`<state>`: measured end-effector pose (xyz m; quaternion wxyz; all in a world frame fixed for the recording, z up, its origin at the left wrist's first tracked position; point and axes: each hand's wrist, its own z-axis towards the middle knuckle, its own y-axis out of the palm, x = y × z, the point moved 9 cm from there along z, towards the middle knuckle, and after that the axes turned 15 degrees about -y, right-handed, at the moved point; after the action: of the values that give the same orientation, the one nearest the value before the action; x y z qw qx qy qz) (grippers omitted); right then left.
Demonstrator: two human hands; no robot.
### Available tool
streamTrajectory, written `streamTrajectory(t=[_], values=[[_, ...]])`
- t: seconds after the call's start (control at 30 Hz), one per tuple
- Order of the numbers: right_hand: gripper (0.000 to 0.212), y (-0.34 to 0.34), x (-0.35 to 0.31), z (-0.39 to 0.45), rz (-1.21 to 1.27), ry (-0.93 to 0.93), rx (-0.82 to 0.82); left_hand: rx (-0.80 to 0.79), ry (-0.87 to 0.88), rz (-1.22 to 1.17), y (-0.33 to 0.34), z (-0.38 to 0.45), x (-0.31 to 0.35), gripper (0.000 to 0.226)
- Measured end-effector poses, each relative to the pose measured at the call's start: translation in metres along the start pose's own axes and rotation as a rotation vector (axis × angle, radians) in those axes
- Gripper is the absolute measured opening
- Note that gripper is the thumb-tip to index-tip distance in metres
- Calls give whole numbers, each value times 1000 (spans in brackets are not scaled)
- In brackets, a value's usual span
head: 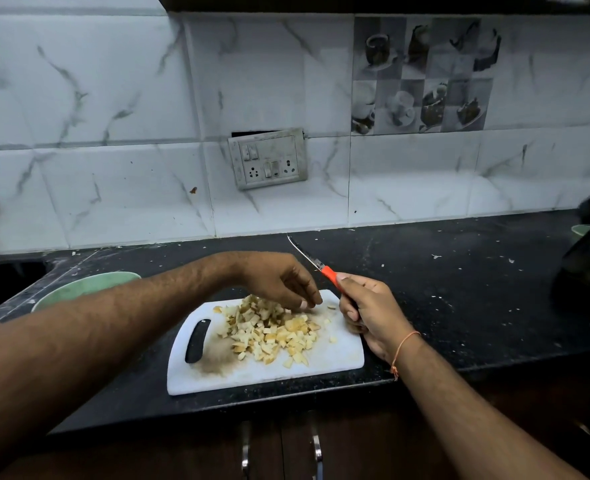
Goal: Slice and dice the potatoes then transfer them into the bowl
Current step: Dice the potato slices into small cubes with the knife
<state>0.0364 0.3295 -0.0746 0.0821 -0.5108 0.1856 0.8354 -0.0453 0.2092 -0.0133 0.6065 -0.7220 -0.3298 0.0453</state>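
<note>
A pile of diced potato lies on a white cutting board on the black counter. My left hand hovers over the far edge of the pile, fingers curved down and fingertips touching loose pieces. Just right of the board, my right hand grips the orange handle of a knife. Its thin blade points up and away, clear of the board. A green bowl stands left of the board, partly hidden behind my left forearm.
The black counter runs to the right, speckled with scraps. A dark object stands at the far right edge. A sink opening lies at the left. A switch panel hangs on the tiled wall. Cabinet handles sit below.
</note>
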Motion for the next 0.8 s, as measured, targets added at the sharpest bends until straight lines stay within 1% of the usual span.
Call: streamTrajectory(t=[0.07,0.13,0.2,0.27,0.33,0.4,0.5,0.6,0.67,0.73,0.8], values=[[27,-1,3,1,11,8,8,21,-15,130,7,-1,3,36],[28,-3,5,2,20,10,20,108,-32,230,11,3,7,42],[28,-5,5,3,27,4,43,191,-37,273,11,9,10,48],[26,-8,3,3,31,-5,71,195,-44,262,16,15,16,49],[24,-10,1,2,34,-11,94,162,-44,259,24,21,22,46],[23,-9,-1,0,36,-11,102,147,-6,319,32,21,32,39],[24,-8,-1,2,34,-6,89,218,58,392,31,13,42,33],[24,-9,1,3,25,2,88,274,47,339,20,0,33,34],[24,-9,2,3,27,1,91,343,2,205,2,-10,18,33],[24,-9,3,2,27,5,93,440,-77,56,-22,-19,-9,30],[24,-9,3,2,21,4,90,509,-181,-8,-42,-23,-43,28]])
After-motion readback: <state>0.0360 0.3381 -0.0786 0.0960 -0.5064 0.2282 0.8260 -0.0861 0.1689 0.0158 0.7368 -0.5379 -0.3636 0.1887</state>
